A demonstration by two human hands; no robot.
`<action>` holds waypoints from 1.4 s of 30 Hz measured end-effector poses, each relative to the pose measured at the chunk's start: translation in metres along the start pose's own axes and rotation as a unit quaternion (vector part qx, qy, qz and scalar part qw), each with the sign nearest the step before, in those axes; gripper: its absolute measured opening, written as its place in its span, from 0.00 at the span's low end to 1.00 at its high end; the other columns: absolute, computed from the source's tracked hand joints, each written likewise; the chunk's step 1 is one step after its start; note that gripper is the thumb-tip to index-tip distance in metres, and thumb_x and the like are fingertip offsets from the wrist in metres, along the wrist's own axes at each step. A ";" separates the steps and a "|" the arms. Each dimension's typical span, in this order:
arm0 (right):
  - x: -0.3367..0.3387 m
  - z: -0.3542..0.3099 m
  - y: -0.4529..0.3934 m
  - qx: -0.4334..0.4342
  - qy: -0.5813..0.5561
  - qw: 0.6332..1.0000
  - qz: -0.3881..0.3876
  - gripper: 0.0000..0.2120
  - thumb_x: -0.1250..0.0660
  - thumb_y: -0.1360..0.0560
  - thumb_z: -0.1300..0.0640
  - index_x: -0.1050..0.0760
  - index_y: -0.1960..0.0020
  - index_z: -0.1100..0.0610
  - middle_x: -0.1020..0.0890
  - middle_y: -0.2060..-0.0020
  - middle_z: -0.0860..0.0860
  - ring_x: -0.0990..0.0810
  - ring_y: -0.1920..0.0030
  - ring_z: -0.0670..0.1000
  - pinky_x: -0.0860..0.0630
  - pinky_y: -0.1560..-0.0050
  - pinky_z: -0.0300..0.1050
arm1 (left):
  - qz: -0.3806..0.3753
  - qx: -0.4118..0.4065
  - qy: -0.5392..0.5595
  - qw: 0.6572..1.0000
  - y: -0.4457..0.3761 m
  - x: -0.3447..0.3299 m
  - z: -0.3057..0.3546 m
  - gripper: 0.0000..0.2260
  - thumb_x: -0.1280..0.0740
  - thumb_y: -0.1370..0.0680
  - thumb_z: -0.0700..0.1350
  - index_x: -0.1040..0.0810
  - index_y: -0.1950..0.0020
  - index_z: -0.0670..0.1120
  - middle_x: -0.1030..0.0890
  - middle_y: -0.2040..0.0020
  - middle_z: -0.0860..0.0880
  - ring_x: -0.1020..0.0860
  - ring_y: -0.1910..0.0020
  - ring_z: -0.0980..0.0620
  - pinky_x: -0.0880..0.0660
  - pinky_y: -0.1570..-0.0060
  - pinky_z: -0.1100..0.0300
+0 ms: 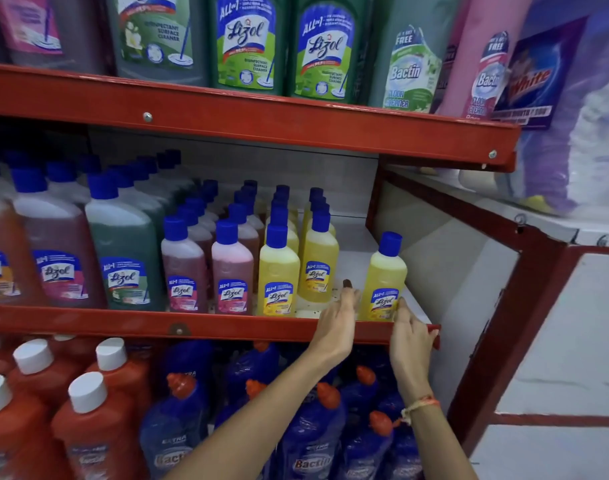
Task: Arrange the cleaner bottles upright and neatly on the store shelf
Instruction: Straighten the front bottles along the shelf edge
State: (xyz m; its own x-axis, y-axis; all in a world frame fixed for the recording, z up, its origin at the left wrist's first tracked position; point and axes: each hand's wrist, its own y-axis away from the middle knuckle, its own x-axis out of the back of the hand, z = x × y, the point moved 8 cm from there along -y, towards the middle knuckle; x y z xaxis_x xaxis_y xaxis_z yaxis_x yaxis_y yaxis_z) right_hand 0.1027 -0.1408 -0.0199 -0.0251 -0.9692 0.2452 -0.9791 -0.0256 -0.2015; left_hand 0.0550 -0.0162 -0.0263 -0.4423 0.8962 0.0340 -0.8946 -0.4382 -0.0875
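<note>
A yellow cleaner bottle (384, 271) with a blue cap stands upright and alone at the front right of the middle red shelf (226, 323). My right hand (412, 332) grips its lower right side, thumb on the label edge. My left hand (337, 320) is just left of the bottle's base, fingers spread and pointing up, holding nothing. Two rows of matching yellow bottles (278, 275) stand to the left, with a gap of bare white shelf between them and the lone bottle. Pink bottles (232, 271) and larger green (126, 258) and maroon (58, 251) ones fill the shelf further left.
The top shelf (261, 116) holds large green and pink cleaner bottles. Below, orange bottles with white caps (98, 420) and blue Bactin bottles (310, 438) stand packed. The red frame post (524, 306) and a white wall close off the right side.
</note>
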 end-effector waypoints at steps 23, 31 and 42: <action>-0.059 -0.034 0.043 0.056 -0.016 0.991 -0.117 0.20 0.47 0.21 0.50 0.18 0.53 0.56 0.16 0.64 0.55 0.19 0.59 0.54 0.24 0.56 0.51 | 0.127 -0.022 -0.014 0.992 0.029 0.087 -0.003 0.33 0.55 0.28 0.66 0.28 0.33 0.50 0.26 0.31 0.50 0.30 0.30 0.53 0.40 0.26 0.49; -0.060 -0.032 0.042 0.057 -0.010 0.991 -0.120 0.19 0.47 0.21 0.50 0.18 0.53 0.56 0.16 0.64 0.56 0.18 0.59 0.53 0.22 0.57 0.50 | 0.135 -0.022 -0.029 0.990 0.027 0.087 -0.004 0.21 0.54 0.18 0.52 0.21 0.55 0.61 0.21 0.57 0.63 0.25 0.56 0.68 0.33 0.47 0.66; -0.057 -0.035 0.044 0.070 0.013 0.992 -0.107 0.21 0.47 0.21 0.51 0.21 0.61 0.61 0.18 0.68 0.56 0.21 0.63 0.56 0.26 0.60 0.51 | 0.135 -0.033 -0.052 0.989 0.035 0.091 0.010 0.17 0.46 0.24 0.58 0.24 0.70 0.62 0.21 0.63 0.58 0.23 0.53 0.55 0.28 0.39 0.50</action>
State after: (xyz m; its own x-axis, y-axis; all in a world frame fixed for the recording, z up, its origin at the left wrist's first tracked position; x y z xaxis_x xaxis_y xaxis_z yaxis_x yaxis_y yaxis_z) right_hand 0.0537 -0.0778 -0.0093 0.1728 -0.9312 0.3209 -0.9248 -0.2655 -0.2725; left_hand -0.0176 0.0491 -0.0167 -0.6719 0.7334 0.1033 -0.7383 -0.6521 -0.1723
